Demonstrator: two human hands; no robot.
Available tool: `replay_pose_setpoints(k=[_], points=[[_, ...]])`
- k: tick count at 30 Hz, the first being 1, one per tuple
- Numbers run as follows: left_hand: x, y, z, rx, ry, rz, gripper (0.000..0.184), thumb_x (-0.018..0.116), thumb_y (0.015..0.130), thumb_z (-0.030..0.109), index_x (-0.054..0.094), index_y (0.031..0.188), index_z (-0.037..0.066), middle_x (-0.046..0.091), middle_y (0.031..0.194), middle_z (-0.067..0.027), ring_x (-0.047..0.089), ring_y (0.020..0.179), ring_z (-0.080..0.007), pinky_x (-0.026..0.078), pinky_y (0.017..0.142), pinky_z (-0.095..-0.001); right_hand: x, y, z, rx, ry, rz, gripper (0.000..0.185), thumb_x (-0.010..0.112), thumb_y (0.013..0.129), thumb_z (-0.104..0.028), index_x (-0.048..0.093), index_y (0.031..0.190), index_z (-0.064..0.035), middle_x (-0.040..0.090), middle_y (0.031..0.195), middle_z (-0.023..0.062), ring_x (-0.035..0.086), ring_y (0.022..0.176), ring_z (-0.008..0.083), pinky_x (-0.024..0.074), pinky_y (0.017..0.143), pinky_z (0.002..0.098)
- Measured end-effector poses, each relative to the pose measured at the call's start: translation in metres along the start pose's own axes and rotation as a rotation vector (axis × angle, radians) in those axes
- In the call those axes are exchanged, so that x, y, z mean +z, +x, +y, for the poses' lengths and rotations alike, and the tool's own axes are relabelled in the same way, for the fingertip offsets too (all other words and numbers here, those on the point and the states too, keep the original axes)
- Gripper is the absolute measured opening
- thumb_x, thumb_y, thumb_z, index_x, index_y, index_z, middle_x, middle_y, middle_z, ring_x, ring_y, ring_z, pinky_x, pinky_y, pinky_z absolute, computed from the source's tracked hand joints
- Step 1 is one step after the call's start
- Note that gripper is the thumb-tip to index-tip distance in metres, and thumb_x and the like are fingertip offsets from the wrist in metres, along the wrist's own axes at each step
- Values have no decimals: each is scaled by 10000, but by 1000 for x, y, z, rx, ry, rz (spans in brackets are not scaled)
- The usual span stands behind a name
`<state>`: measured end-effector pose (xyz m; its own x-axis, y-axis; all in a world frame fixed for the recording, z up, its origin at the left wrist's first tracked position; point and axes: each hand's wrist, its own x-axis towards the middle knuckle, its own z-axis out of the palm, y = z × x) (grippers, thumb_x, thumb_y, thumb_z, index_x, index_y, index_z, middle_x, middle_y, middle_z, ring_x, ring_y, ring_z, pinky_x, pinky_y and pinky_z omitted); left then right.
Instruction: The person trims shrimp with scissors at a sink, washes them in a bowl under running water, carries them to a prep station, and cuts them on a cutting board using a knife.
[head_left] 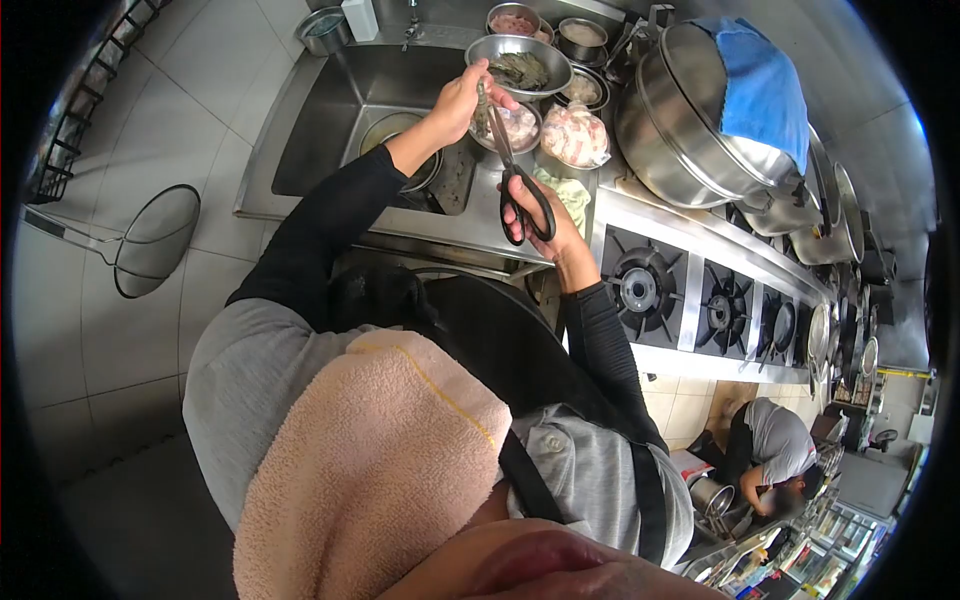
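Note:
My right hand (540, 215) is closed around black-handled scissors (504, 140), its fingers in the loops and the blades pointing up toward my other hand. Pinched in my left hand (466, 100) is a greyish shrimp (483, 103), partly hidden by the fingers, right beside the blade tips. Just beyond is a steel bowl (478, 50) with more grey-green shrimp (520, 70) in it. Below the blades, a second bowl (532, 138) holds pale pinkish pieces. A plastic bag of pink and white pieces (575, 136) sits to its right.
A sink (320, 130) with a round strainer lies left. A large steel pot (660, 120) with a blue cloth (760, 90) stands right, above gas burners (640, 285). A pale green cloth (568, 195) lies near my right hand. Another person (775, 440) bends down at lower right.

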<state>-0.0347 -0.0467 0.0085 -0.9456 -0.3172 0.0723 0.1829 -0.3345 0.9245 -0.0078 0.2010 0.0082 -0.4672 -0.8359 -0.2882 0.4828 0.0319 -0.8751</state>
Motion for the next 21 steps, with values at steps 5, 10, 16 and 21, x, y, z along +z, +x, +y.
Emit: replay_pose_setpoints(k=[5,10,16,21], points=[[-4,5,0,51,0,-8,427,408,1051,439,425,777,112,707,813,-245,710,868,-299,508,889,-391,3,0,-3,11,-15,-14,431,731,912,-458,559,980,-68,585,676,31,518,497,113,426,444,244],[-2,1,2,46,-9,1,428,414,1048,446,425,783,109,700,798,-243,713,863,-310,521,870,-391,2,7,4,-7,-15,-9,440,740,907,-455,563,991,-62,577,676,27,509,507,104,419,443,240],[7,-5,7,-148,-117,60,439,417,1042,479,443,790,121,684,779,-209,702,824,-329,539,837,-426,-6,21,23,-87,-127,58,433,757,900,-432,568,978,-51,571,669,23,515,507,98,414,449,232],[11,-4,4,-90,-238,99,414,457,1035,457,466,795,121,630,712,-153,672,746,-292,549,762,-431,-4,24,30,-149,-103,80,416,792,880,-382,567,980,-47,577,662,11,526,504,85,409,451,223]])
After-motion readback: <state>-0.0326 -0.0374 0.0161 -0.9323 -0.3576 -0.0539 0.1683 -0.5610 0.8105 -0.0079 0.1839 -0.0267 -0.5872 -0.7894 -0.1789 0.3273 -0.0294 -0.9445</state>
